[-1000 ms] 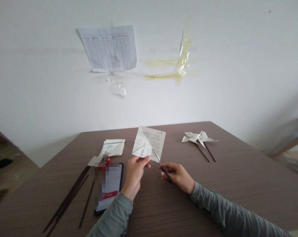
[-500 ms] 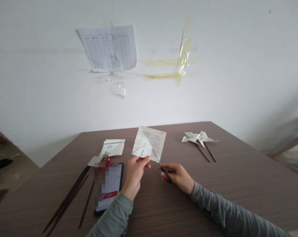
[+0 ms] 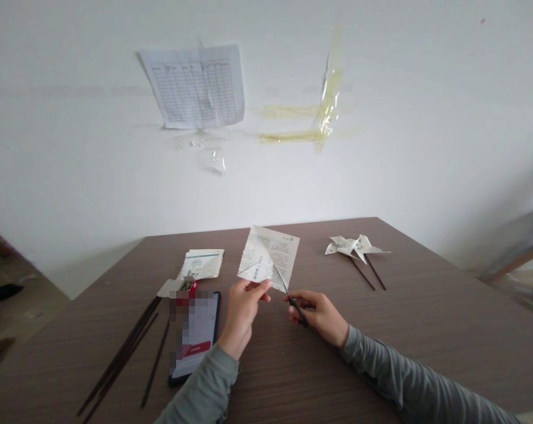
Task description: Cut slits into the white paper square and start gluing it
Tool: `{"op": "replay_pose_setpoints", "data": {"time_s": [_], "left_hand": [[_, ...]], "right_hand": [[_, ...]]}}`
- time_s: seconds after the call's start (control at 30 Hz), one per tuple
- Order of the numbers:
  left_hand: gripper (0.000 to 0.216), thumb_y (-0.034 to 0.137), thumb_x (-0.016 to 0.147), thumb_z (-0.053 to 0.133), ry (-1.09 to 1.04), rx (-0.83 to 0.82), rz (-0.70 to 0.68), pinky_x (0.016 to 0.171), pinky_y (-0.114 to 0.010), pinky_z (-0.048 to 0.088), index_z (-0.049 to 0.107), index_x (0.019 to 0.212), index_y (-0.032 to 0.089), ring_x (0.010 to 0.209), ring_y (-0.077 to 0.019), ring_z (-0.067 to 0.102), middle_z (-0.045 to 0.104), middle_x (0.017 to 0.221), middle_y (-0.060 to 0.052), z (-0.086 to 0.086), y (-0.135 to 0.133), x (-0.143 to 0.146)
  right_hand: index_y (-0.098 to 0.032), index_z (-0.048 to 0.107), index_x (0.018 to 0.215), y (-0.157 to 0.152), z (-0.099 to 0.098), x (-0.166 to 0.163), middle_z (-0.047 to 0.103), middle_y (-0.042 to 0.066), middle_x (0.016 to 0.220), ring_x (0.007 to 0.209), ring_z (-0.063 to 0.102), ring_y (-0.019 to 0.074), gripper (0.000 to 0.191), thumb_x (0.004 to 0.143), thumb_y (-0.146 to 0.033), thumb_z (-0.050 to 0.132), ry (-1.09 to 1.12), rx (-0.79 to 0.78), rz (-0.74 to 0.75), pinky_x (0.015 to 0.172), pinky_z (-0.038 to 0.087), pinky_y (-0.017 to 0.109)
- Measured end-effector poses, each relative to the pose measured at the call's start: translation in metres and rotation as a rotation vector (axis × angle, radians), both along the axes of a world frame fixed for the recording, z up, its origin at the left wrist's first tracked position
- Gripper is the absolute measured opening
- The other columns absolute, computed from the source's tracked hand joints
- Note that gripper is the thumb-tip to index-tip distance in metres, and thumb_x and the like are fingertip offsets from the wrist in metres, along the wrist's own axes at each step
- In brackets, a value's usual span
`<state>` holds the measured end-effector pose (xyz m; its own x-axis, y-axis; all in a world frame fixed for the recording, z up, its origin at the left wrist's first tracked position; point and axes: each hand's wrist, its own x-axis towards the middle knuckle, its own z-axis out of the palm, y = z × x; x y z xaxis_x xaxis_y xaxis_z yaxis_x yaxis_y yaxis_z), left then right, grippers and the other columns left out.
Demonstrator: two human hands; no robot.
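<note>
Paper (image 3: 280, 253): pale printed square, creased diagonally; small print unreadable.
Left hand (image 3: 241, 317): pinching its near edge.
Right hand (image 3: 323, 315): gripping scissors (image 3: 294, 304), handles partly covered.

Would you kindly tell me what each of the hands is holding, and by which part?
The left hand pinches the printed paper by its near edge; the right hand holds the scissors by their black handles.

On the table (image 3: 381, 347) I see a phone (image 3: 208, 321) left of the paper sheet (image 3: 277, 250), sticks (image 3: 121, 356) farther left. Two pinwheels (image 3: 346, 245) lie to the sheet's right.
</note>
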<state>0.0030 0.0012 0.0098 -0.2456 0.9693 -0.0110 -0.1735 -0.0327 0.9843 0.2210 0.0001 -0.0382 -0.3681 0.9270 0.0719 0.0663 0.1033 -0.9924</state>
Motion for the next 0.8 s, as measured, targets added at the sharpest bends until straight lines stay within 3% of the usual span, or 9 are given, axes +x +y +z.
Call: {"op": "replay_pose_setpoints", "data": {"time_s": [0.2,0.5,0.8], "left_hand": [[0.026,0.03,0.062,0.109,-0.008,-0.009,0.0,0.047,-0.023,0.036,0.087,0.07,0.018,0.06,-0.0164,0.066,0.082,0.068,-0.007,0.0024,-0.0009,0.0011],[0.028,0.031,0.061,0.111,0.003,-0.014,0.004,0.046,-0.023,0.036,0.087,0.07,0.019,0.057,-0.0157,0.064,0.081,0.066,-0.005,0.0039,-0.0017,0.0009],[0.029,0.032,0.062,0.111,0.012,-0.018,-0.001,0.046,-0.024,0.032,0.089,0.074,0.019,0.055,-0.0143,0.059,0.078,0.064,-0.004,0.0031,-0.0023,0.0006]], "right_hand": [[-0.023,0.094,0.11,-0.0025,0.0025,0.0003,0.086,0.009,0.081,0.077,0.078,0.03,0.068,0.087,-0.087,0.105,-0.011,0.013,-0.023,0.081,0.067,0.047],[-0.021,0.095,0.111,0.0002,-0.0009,-0.0003,0.084,0.005,0.078,0.074,0.076,0.0265,0.076,0.082,-0.09,0.107,0.001,0.015,-0.012,0.078,0.068,0.043],[-0.021,0.095,0.113,-0.0007,0.001,-0.0002,0.086,0.008,0.081,0.075,0.078,0.0283,0.077,0.084,-0.091,0.106,0.0,0.02,-0.024,0.079,0.068,0.045]]}}
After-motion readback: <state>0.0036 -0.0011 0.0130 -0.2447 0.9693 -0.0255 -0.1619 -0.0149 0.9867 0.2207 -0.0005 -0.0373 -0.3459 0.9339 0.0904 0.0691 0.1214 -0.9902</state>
